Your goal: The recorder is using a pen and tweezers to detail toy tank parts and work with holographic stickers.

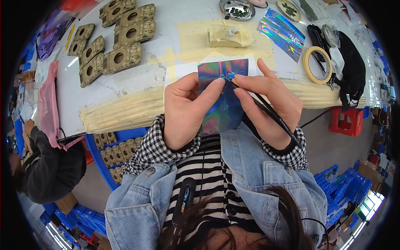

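My left hand holds a shiny holographic sheet by its left side, thumb on the front and fingers mostly behind. Black tweezers lie in my right hand, with their tips close to my left thumb. Between the two hands, near the upper middle of the sheet, is a small bright blue piece; whether it is stuck to the sheet or pinched free I cannot tell. My right index fingertip and thumb are closed near it. Beneath lies white paper on the table.
Camouflage-patterned housings with round holes stand at the left. A taped block sits beyond my hands. Further right are another holographic sheet, a tape roll, a metal dish of small dark parts. A co-worker's sleeve shows at left.
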The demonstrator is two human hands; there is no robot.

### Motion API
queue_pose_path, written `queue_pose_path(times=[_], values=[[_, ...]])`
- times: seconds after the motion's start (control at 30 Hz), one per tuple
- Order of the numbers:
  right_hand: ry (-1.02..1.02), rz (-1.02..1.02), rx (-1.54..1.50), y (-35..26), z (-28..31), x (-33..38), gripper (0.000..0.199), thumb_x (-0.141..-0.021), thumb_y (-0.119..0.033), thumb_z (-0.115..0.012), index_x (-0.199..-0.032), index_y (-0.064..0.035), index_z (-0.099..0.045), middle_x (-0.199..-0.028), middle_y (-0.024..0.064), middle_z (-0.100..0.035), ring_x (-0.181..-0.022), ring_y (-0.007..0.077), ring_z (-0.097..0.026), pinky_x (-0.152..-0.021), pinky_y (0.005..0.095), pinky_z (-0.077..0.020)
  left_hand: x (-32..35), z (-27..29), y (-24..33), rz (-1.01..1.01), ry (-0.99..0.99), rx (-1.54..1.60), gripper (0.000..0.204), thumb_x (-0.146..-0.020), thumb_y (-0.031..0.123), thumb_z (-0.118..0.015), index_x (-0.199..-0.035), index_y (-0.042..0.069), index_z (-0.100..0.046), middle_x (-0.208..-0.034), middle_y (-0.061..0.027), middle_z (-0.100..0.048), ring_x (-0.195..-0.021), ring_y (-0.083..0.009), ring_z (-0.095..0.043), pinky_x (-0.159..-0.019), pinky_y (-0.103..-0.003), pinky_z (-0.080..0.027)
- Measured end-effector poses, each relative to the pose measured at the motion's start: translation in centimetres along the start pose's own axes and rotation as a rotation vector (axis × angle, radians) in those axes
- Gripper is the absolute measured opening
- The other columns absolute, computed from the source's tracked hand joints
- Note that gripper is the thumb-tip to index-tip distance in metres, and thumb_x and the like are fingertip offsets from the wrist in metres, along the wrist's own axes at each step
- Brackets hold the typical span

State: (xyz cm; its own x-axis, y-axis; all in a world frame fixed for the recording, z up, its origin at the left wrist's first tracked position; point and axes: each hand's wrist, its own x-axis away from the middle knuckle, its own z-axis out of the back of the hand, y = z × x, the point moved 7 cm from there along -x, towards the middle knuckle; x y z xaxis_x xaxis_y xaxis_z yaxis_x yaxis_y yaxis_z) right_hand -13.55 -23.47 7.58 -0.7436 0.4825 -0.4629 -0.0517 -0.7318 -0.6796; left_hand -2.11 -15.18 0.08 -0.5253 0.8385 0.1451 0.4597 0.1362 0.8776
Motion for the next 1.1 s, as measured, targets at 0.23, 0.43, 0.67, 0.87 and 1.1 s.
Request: queue_pose_path(times=[0.23,0.43,0.67,0.87,1.1], values=[[0.028,0.082,0.078,-0.9,-0.1,-0.1,0.021,-0.075,0.003,-0.070,-0.095,-0.0020,-0.068,-0.089,0.0087,-0.070,-0.085,0.0194,-0.069,-0.101,0.0483,-0.0413,0.1,0.6,-1.0,0.131,0.032,0.069,0.016,-0.088,0.003,-0.063,-0.103,-0.002,-0.065,-0.091,-0.0035,-0.068,-0.077,-0.0051,-0.061,-0.068,-0.018,-0.049],[-0.009,-0.081,-0.108,0.5,0.0,0.0,0.017,-0.078,0.003,-0.067,-0.094,0.0023,-0.067,-0.088,0.0094,-0.070,-0.084,0.0150,-0.068,-0.104,0.0488,-0.0375,0.4,-0.2,0.2,-0.025,0.000,0.009,0.017,-0.088,0.003,-0.062,-0.104,-0.003,-0.065,-0.092,-0.0039,-0.068,-0.079,-0.0048,-0.061,-0.070,-0.018,-0.049],[0.023,0.060,0.035,-0.6,-0.1,0.1,0.017,-0.078,0.003,-0.067,-0.095,0.0016,-0.067,-0.088,0.0092,-0.070,-0.084,0.0154,-0.068,-0.102,0.0483,-0.0399,0.2,0.2,0.0,-0.005,0.005,-0.003,0.017,-0.088,0.002,-0.062,-0.103,-0.003,-0.065,-0.093,-0.0040,-0.068,-0.079,-0.0047,-0.061,-0.070,-0.018,-0.049],[0.026,-0.031,-0.050,0.3,-0.1,0.1,0.018,-0.077,0.003,-0.068,-0.095,0.0002,-0.067,-0.088,0.0096,-0.070,-0.084,0.0185,-0.069,-0.100,0.0481,-0.0424,0.3,-0.1,0.2,-0.010,0.018,0.011,0.017,-0.088,0.003,-0.063,-0.103,-0.003,-0.065,-0.091,-0.0045,-0.068,-0.078,-0.0053,-0.061,-0.069,-0.019,-0.049],[0.075,0.144,0.126,-1.2,-0.2,0.0,0.022,-0.073,0.001,-0.072,-0.094,-0.0032,-0.068,-0.084,0.0091,-0.069,-0.082,0.0213,-0.069,-0.093,0.0454,-0.0475,0.1,-0.1,-0.8,0.128,0.040,0.223,0.014,-0.088,0.002,-0.061,-0.101,-0.003,-0.064,-0.093,-0.0078,-0.068,-0.080,-0.0090,-0.064,-0.071,-0.021,-0.052]])
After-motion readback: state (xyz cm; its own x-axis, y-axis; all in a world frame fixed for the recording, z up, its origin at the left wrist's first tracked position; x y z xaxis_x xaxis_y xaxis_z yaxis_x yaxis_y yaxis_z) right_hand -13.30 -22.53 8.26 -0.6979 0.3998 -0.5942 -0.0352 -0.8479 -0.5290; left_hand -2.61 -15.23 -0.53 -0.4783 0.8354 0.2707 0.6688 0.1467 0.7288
